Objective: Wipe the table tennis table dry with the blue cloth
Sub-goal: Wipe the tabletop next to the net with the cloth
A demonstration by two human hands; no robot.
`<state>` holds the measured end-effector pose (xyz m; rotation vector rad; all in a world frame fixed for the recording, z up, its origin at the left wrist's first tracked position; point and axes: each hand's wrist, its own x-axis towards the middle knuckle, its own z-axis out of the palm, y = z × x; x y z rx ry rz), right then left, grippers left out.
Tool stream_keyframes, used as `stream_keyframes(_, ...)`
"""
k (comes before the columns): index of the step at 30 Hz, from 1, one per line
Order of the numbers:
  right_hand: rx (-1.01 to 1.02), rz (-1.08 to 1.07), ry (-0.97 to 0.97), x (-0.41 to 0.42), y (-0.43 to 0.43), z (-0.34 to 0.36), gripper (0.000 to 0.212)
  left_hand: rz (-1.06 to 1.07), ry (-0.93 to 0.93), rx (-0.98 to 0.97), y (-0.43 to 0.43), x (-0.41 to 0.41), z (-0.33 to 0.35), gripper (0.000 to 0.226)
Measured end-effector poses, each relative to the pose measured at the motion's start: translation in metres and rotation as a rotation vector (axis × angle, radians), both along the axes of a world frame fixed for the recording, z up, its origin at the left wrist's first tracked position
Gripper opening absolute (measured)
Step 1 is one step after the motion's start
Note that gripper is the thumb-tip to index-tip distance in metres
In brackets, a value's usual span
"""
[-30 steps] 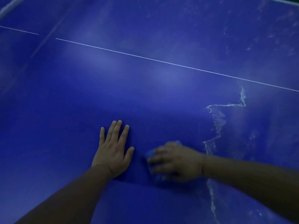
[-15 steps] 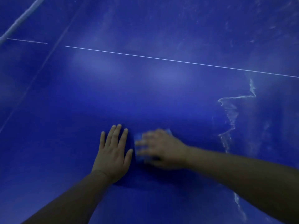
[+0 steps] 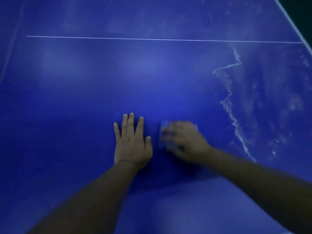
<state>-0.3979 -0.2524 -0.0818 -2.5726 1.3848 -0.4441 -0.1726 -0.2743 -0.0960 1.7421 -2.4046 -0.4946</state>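
**Blue cloth (image 3: 162, 127) covered by the right hand (image 3: 184, 142)**

Blue cloth is held against the table tennis table (image 3: 152, 73) beneath the right hand. Only its left and far edges are seen past the blurred fingers, so whether it is gripped or pressed flat cannot be told. The left hand (image 3: 131, 144) is laid flat, fingers straight, just beside the cloth. A pale wavy streak (image 3: 228, 92) is seen to the right.

- The tabletop (image 3: 84, 98) is deep blue, crossed by a thin white line (image 3: 152, 39).
- A white stripe (image 3: 293, 21) edges its right side.
- A pale, jagged streak (image 3: 227, 92) marks it.
- The cloth (image 3: 163, 130) is lighter blue.
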Motion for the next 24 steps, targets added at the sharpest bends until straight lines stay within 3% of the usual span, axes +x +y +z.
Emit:
stream_keyframes(4, 0.209, 0.316, 0.039, 0.005, 0.157, 0.015, 0.034, -0.124, 0.089, -0.010, 0.005, 0.007, 0.001, 0.072)
stream_keyframes(7, 0.150, 0.431, 0.108, -0.017, 0.145, 0.019, 0.035, -0.268, 0.096, -0.048, 0.013, 0.014, 0.003, 0.066)
stream_keyframes(8, 0.066, 0.350, 0.117, -0.024, 0.122, 0.017, 0.036, -0.307, 0.091, -0.068, 0.018, 0.016, 0.005, 0.064)
stream_keyframes(11, -0.018, -0.265, 0.111, -0.037, 0.053, 0.018, 0.037, -0.324, 0.119, -0.088, 0.033, 0.022, 0.008, 0.059)
stream_keyframes(13, -0.033, -0.547, 0.064, -0.021, 0.045, 0.009, 0.038, -0.264, 0.131, -0.067, 0.042, 0.028, 0.009, 0.058)
stream_keyframes(15, -0.044, -0.557, 0.028, 0.020, 0.073, 0.005, 0.033, -0.222, 0.111, -0.049, 0.048, 0.036, 0.008, 0.059)
stream_keyframes(20, 0.114, -0.228, -0.043, 0.087, 0.256, 0.000, 0.029, -0.373, 0.025, -0.040, 0.079, 0.049, 0.006, 0.061)
stream_keyframes(22, 0.109, -0.250, -0.017, 0.063, 0.301, 0.004, 0.028, -0.479, 0.005, -0.045, 0.100, 0.044, 0.006, 0.059)
stream_keyframes(24, -0.008, -0.438, 0.035, 0.018, 0.312, 0.005, 0.033, -0.559, 0.004, -0.039, 0.121, 0.033, 0.007, 0.057)
